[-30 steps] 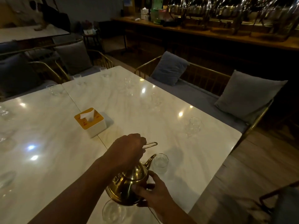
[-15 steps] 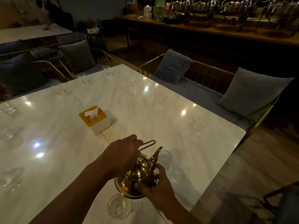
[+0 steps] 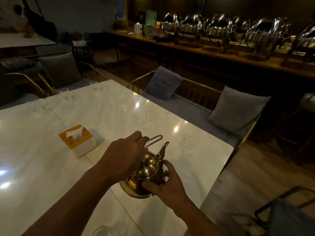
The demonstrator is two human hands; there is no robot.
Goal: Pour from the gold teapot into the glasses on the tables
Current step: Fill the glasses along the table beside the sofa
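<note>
I hold the gold teapot (image 3: pixel 144 178) above the white marble table (image 3: pixel 105 113), its spout pointing up and away to the right. My left hand (image 3: pixel 126 154) grips the thin wire handle on top. My right hand (image 3: pixel 163 183) cups the pot's right side and base. A clear glass (image 3: pixel 188 139) stands beyond the spout near the table's right edge. Another glass (image 3: pixel 102 231) shows at the bottom edge, below the pot. More glasses (image 3: pixel 64 91) stand along the far end. The glass that was under the spout is hidden or too faint to tell.
A white tissue box with an orange top (image 3: pixel 76 140) sits left of the pot. A gold-framed bench with grey cushions (image 3: pixel 238 113) runs along the table's right side. Chafing dishes (image 3: pixel 219 29) line a counter at the back. Wooden floor lies to the right.
The pot has tipped back from pouring, spout lifted away from the near glass. Both hands and the pot shifted forward and right, and my view moved along the table.
</note>
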